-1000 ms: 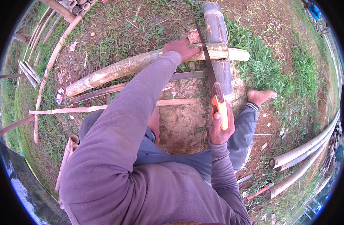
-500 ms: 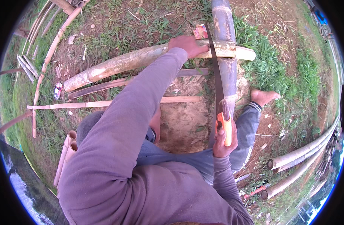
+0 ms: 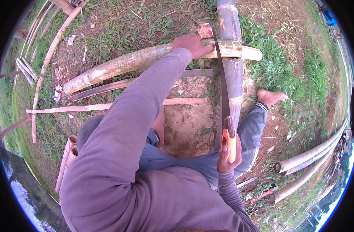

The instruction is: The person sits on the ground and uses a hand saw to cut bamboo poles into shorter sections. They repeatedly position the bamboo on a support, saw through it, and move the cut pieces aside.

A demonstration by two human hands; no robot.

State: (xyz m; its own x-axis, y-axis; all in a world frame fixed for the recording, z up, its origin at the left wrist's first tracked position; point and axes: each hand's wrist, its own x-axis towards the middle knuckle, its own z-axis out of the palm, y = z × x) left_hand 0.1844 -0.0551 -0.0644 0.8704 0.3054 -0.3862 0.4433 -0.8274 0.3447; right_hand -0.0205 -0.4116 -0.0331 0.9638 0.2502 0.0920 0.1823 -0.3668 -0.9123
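Observation:
My left hand (image 3: pixel 192 45) grips a thick, pale, weathered bamboo pole (image 3: pixel 119 66) from above, just left of the saw blade. In my right hand (image 3: pixel 228 160) is the orange handle of a handsaw (image 3: pixel 223 83). Its long, dark blade runs away from me and lies against the pole beside my left thumb; how deep it sits cannot be made out. The pole's far end rests across a darker, thick bamboo pole (image 3: pixel 230 77) on the ground, and a paler piece (image 3: pixel 252 53) extends to its right.
Split bamboo strips (image 3: pixel 107 107) lie left of my legs. My bare foot (image 3: pixel 270 96) is right of the dark pole. Cut bamboo poles (image 3: pixel 300 160) and a red-handled tool (image 3: pixel 263 195) lie at the right. A small colourful wrapper (image 3: pixel 205 30) sits near the blade tip.
My right hand has drawn the handsaw back toward my body, so handle and blade tip are both lower. My left hand stays on the bamboo pole.

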